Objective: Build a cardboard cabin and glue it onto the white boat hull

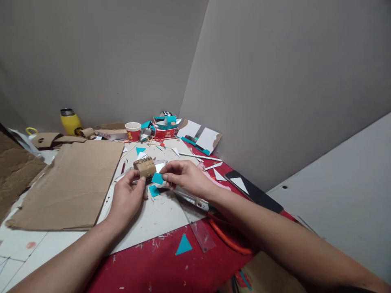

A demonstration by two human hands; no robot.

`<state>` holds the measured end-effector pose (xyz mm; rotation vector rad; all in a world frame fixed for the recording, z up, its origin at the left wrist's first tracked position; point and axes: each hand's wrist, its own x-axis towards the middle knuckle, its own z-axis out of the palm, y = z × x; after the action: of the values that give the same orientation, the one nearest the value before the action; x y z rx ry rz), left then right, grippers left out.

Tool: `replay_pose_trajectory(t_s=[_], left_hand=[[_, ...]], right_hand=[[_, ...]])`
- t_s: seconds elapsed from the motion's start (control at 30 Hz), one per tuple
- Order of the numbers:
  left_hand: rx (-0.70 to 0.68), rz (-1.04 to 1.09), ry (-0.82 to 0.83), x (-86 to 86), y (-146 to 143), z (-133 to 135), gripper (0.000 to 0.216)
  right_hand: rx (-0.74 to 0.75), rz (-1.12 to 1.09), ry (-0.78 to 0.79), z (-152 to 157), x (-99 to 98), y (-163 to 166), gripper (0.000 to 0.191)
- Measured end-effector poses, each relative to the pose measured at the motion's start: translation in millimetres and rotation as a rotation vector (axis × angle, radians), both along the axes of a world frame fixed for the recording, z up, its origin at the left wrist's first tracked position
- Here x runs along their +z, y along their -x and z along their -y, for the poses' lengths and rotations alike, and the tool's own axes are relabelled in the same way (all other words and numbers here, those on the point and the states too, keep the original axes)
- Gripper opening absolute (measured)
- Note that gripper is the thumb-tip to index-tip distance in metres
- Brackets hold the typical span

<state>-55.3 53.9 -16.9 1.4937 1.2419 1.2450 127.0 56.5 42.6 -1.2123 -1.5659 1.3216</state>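
Grey walls, cluttered red worktop (pixel 146 268) covered in paper scraps.
Mid-frame, left hand (pixel 126 199) grips a little cardboard roll (pixel 145 167), right hand (pixel 186 177) pinches a teal paper square (pixel 157 178) right against it; yellow bottle (pixel 70 121) upper left.

- Small roll (pixel 144 167): matt brown cardboard.
- Teal square (pixel 157 178): smooth paper.
- Big sheet (pixel 70 185) at the desk's left edge: rough corrugated cardboard.
- Ruler (pixel 198 232): clear glossy plastic.

Two bare grey walls (pixel 100 53) met in a corner at the upper middle of the frame before me. My red tabletop (pixel 159 268) filled the bottom, with a pale grey panel (pixel 351 195) at lower right.
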Motion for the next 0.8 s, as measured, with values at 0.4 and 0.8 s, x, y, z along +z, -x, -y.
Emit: replay_pose_trajectory(t_s=[0.4,0.8], left_hand=[[-0.015,0.048,0.029,4.4,-2,1,0.020],[-0.032,0.071,0.064,7.2,-4,2,0.025]], right_hand=[[-0.275,-0.435,0.359,5,-24.2,25,0.013],[-0.306,-0.444,0.343,2,-25.6,32,0.017]])
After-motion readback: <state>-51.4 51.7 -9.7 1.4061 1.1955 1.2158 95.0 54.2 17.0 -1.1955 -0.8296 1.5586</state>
